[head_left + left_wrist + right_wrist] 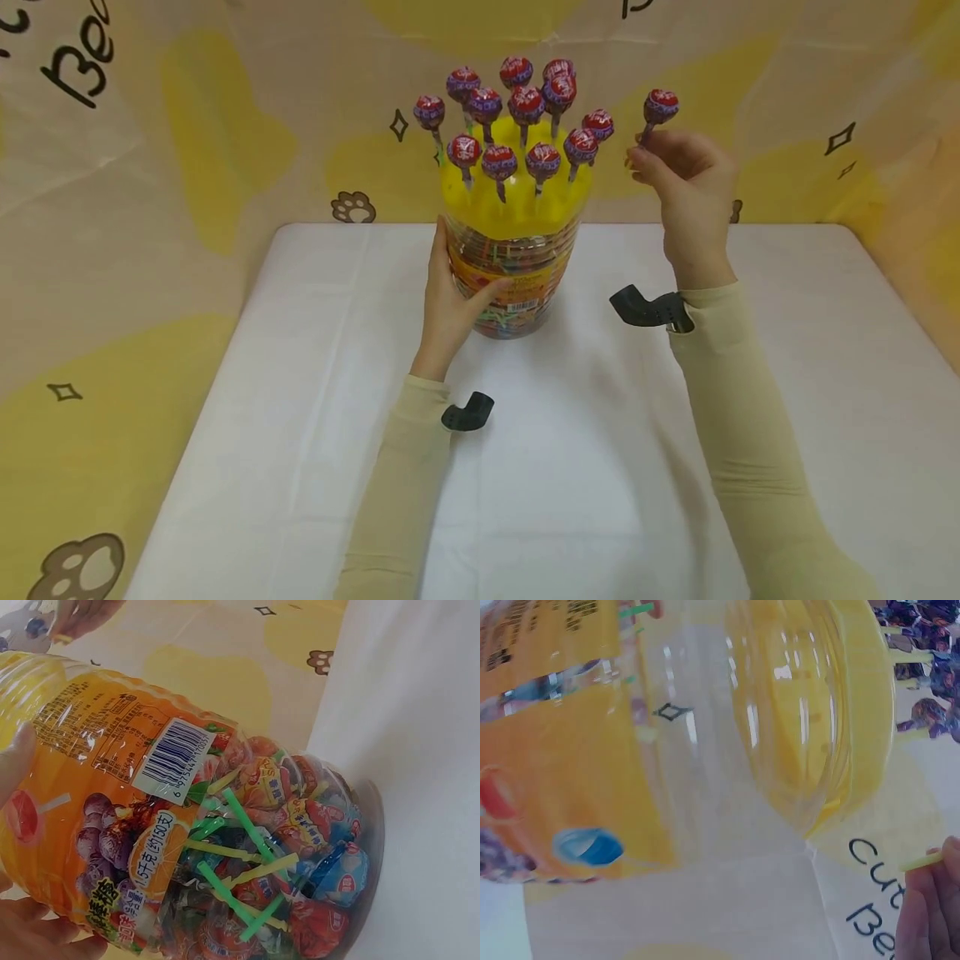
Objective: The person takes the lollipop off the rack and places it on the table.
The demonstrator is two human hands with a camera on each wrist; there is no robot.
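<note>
A clear plastic candy jar (528, 287) with an orange label stands on the white table, filled with wrapped lollipops that show through its wall. Its yellow lid (510, 218) has several purple-and-red lollipops (498, 161) standing up out of it. My left hand (448, 302) grips the jar's left side, thumb across the label and fingers round behind. Off to the right of the lid, my right hand (696, 187) pinches one lollipop (661, 108) by its stick, candy end up. In the right wrist view a pale yellow stick (921, 862) sticks out from the right fingertips.
The white table (360, 467) has a straight back edge behind the jar. A yellow-and-cream printed cloth (217, 142) hangs behind and at the sides. Each sleeve cuff carries a black wrist mount, the left one (468, 412) and the right one (647, 307).
</note>
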